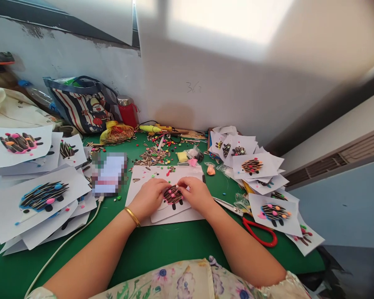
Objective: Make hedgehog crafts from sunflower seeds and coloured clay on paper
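A hedgehog picture of striped sunflower seeds, with pink balls and dark feet, lies on a white paper sheet in front of me. My left hand, with a gold bangle at the wrist, rests at its left edge, fingers pressed together. Whatever they hold, if anything, is hidden. At the upper right edge of the hedgehog, my right hand has thumb and forefinger pinched close. A tiny pale spot shows at those fingertips, too small to name. Small coloured balls lie on the paper beyond both hands.
Finished-looking hedgehog sheets are piled left and right. Red-handled scissors lie beside my right forearm. A phone with a white cable stands left. Loose seeds, a yellow clay block and a red flask sit farther back.
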`<action>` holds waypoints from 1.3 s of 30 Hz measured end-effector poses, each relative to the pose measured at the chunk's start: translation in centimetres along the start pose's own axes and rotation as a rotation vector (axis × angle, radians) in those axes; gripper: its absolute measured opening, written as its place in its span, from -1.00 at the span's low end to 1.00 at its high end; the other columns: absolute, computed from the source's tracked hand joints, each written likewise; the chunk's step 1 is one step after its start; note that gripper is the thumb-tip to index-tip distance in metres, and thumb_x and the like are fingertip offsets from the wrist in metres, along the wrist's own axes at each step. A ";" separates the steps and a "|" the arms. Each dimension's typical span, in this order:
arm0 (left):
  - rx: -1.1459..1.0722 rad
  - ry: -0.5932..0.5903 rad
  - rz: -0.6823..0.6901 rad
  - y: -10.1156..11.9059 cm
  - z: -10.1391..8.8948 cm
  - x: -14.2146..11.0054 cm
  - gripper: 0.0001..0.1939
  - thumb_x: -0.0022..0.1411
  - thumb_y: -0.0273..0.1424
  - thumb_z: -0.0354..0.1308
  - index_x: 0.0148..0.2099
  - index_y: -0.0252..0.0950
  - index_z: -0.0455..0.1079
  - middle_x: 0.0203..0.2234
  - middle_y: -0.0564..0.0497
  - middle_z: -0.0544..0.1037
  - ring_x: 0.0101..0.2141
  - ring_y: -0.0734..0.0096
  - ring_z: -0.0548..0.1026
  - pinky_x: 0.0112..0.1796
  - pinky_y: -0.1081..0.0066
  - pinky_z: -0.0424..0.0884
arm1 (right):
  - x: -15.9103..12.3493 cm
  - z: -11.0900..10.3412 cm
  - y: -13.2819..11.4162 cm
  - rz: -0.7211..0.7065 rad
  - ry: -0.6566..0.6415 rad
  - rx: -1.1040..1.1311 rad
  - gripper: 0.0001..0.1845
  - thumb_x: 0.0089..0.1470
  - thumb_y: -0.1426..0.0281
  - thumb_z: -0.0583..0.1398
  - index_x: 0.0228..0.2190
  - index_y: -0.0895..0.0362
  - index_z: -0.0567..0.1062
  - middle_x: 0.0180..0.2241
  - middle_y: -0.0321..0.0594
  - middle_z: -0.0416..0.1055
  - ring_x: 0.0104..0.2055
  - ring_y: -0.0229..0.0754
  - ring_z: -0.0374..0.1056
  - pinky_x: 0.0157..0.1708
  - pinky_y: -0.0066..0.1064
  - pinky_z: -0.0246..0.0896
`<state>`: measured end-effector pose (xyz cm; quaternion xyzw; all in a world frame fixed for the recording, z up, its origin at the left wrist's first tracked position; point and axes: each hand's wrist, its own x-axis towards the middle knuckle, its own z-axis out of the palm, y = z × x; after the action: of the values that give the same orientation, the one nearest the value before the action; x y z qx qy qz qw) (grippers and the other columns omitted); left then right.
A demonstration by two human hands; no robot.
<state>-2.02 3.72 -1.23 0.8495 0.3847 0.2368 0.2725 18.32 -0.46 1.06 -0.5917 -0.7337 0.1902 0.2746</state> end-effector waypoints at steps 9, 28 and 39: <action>-0.016 0.020 -0.007 -0.1 0.2 -0.1 -0.64 0.14 -0.56 0.01 -0.16 -0.19 0.58 -0.14 -0.12 0.60 -0.07 0.07 0.46 0.04 0.09 0.29 | 0.8 1.7 0.1 -0.024 0.028 -0.154 -0.92 0.12 0.40 0.28 -0.32 0.02 0.61 -0.26 -0.23 0.46 -0.13 -0.12 0.32 -0.12 -0.28 0.13; -0.075 0.030 -0.017 -0.2 0.2 0.0 -0.67 0.12 -0.54 0.03 -0.21 -0.19 0.59 -0.19 -0.11 0.61 -0.09 0.10 0.47 0.04 0.11 0.30 | 0.7 2.4 -0.4 -0.031 0.022 -0.183 -0.91 0.15 0.37 0.26 -0.31 0.01 0.62 -0.26 -0.22 0.46 -0.11 -0.12 0.31 -0.11 -0.25 0.08; 0.032 0.000 0.008 -0.5 0.4 0.0 -0.62 0.15 -0.55 -0.01 -0.16 -0.18 0.60 -0.14 -0.11 0.61 -0.06 0.08 0.47 0.03 0.11 0.32 | 0.7 2.2 -0.7 -0.051 0.018 -0.189 -0.88 0.17 0.37 0.25 -0.29 -0.01 0.63 -0.25 -0.23 0.48 -0.12 -0.11 0.32 -0.11 -0.25 0.08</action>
<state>-2.05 3.92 -1.83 0.8554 0.3848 0.2316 0.2579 16.28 0.21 -0.10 -0.5978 -0.7607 0.1080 0.2288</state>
